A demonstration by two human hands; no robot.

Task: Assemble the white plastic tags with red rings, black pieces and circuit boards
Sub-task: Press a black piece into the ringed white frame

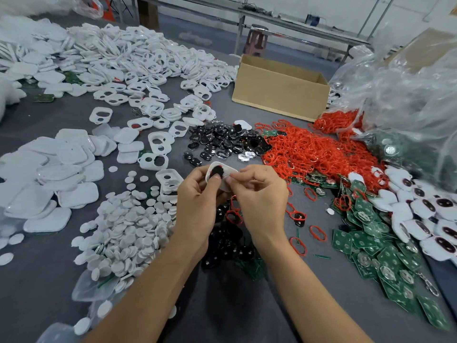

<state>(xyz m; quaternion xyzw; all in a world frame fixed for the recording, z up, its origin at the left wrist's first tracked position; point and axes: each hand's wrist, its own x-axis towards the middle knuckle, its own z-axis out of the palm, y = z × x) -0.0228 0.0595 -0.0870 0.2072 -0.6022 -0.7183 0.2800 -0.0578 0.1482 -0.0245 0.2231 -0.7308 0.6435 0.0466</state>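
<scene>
Nearest, on the grey counter (pixel 247 308), a loose cluster of black pieces (pixel 230 251) lying under the wrists. Just beyond, one white tag (pixel 230 171) held off the counter between two hands. Left hand (pixel 197 206) curled round the tag's left end, thumb pressing on the one black piece (pixel 218 171) sitting in an opening, with a trace of red at its edge. Right hand (pixel 259 199) pinching the right end between thumb and forefinger. Fingers (pixel 249 169) of both hands closed narrowly on the tag, none spread. Long axis of the tag running left to right, dipping toward the right hand.

Probably seating the black piece. For the step to follow, circuit boards (pixel 371 246) heaped to the right, nearer the right hand and well apart from the tag.

To the left, white discs (pixel 128 224) and flat white covers (pixel 49 174), too many to count. Beyond the hands, a farther black heap (pixel 222 142) beside a pile of red rings (pixel 316 149), likewise uncounted. Farthest, a mound of white tag shells (pixel 138 60), one cardboard box (pixel 279 90) and clear plastic bags (pixel 408 95).
</scene>
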